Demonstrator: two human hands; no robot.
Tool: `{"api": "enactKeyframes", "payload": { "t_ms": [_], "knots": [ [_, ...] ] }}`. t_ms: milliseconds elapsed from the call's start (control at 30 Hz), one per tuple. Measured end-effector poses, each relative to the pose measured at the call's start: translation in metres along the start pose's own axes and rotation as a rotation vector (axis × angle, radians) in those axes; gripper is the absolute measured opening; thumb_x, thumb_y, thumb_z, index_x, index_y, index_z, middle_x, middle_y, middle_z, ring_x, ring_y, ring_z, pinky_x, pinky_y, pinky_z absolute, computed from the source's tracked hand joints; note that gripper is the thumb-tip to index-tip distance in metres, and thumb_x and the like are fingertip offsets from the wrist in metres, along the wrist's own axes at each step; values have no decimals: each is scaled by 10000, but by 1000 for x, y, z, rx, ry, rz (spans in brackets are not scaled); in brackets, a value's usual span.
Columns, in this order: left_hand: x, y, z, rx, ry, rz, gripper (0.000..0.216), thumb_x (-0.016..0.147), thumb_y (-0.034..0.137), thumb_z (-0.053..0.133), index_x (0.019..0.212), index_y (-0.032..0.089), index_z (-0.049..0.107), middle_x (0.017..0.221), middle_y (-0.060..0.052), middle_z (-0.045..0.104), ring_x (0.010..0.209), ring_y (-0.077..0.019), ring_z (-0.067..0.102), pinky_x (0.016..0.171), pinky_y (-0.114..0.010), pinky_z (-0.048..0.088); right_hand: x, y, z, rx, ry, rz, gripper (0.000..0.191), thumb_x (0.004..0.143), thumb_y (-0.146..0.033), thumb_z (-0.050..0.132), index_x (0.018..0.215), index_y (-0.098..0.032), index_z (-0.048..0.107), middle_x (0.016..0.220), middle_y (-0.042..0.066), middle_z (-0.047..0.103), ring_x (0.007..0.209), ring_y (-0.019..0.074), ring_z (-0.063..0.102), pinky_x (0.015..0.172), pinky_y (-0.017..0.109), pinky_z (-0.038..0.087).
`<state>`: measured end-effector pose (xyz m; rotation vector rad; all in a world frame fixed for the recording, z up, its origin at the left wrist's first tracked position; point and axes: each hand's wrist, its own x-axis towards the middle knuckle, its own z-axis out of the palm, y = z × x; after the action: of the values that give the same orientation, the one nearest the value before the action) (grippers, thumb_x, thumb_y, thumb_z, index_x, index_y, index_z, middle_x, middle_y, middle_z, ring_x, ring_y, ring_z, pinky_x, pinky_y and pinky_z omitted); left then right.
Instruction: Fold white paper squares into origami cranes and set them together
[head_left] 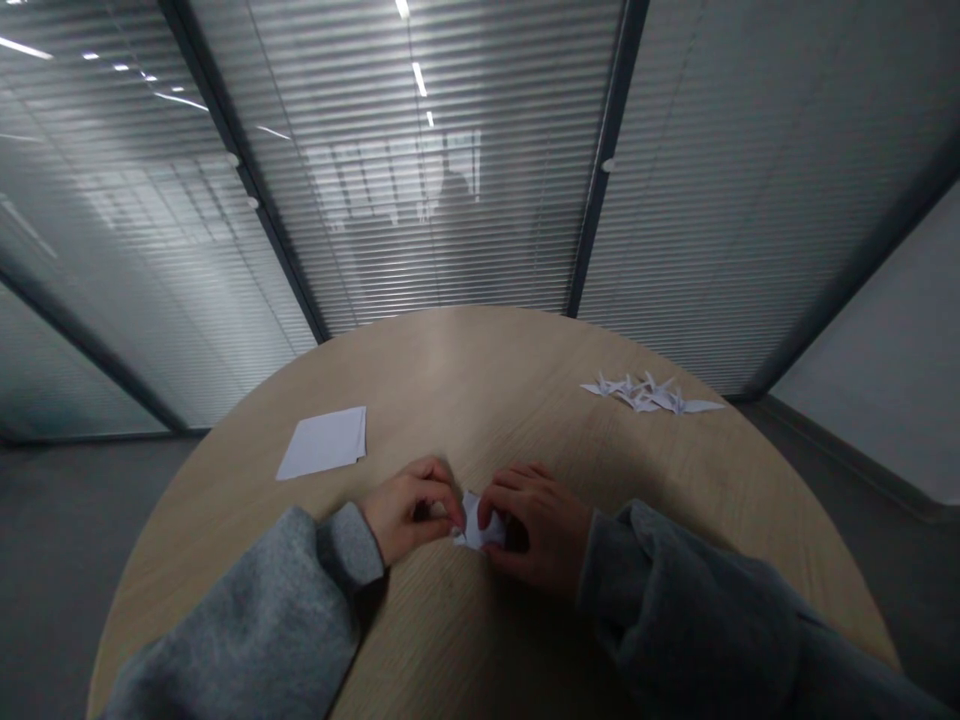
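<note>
A small piece of folded white paper (472,520) lies at the near middle of the table, between my two hands. My left hand (420,505) pinches its left edge with thumb and forefinger. On the other side, the curled fingers and thumb of my right hand (532,520) grip the right part and hide some of it. The exact shape of the fold is partly covered by my fingers.
The round wooden table (450,390) has a stack of white paper sheets (322,442) at the left. Several folded paper cranes (645,392) sit in a cluster near the right edge. Glass panels with blinds (450,200) stand behind the table's far edge.
</note>
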<state>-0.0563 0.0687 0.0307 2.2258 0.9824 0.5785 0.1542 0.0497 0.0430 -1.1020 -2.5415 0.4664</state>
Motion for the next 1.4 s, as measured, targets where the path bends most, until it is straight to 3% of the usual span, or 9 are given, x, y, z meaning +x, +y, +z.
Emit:
{"api": "enactKeyframes", "payload": {
  "t_ms": [100,267,433,633,800,1067,1400],
  "knots": [
    [1,7,-1,-19,20,41,75,757,127,641,712,161,688,844,-29,508,824,-168,531,771,-305,436,-1,0,-1,13,-3,-2,176,668,-260,673,825,-186,640,828,34,601,835,207,546,808,351,353],
    [4,17,0,1,79,72,95,788,209,631,724,163,684,851,-46,531,832,-181,540,769,-317,444,-1,0,-1,11,-1,-11,215,681,-343,689,814,-181,645,804,32,591,825,208,549,801,347,368],
    [6,22,3,11,109,123,144,826,228,575,733,160,662,826,-57,600,818,-184,561,767,-322,441,0,3,1,-38,15,-10,103,703,-260,655,766,-181,641,798,34,603,814,200,554,768,323,373],
    [2,16,2,76,110,57,161,787,207,582,933,183,645,876,-44,675,828,-201,559,757,-344,439,0,5,3,-36,52,-59,53,678,-187,622,727,-176,603,779,28,624,780,186,558,760,315,369],
    [3,15,4,178,65,98,91,766,189,611,850,195,646,824,-21,660,814,-196,541,745,-330,419,-1,3,0,-8,93,-63,38,668,-149,577,690,-173,558,692,10,607,687,160,541,739,303,375],
    [7,17,11,326,65,4,123,792,283,602,734,175,599,762,-30,573,779,-204,508,688,-325,409,-1,8,2,47,157,-24,70,669,-129,544,686,-184,504,571,-46,527,536,108,471,749,296,376],
    [9,21,14,353,102,-31,141,787,244,593,669,180,549,694,-12,539,717,-191,493,644,-307,387,1,8,3,101,91,17,175,654,-151,593,787,-186,486,666,-30,569,628,140,529,780,323,366]
  ]
}}
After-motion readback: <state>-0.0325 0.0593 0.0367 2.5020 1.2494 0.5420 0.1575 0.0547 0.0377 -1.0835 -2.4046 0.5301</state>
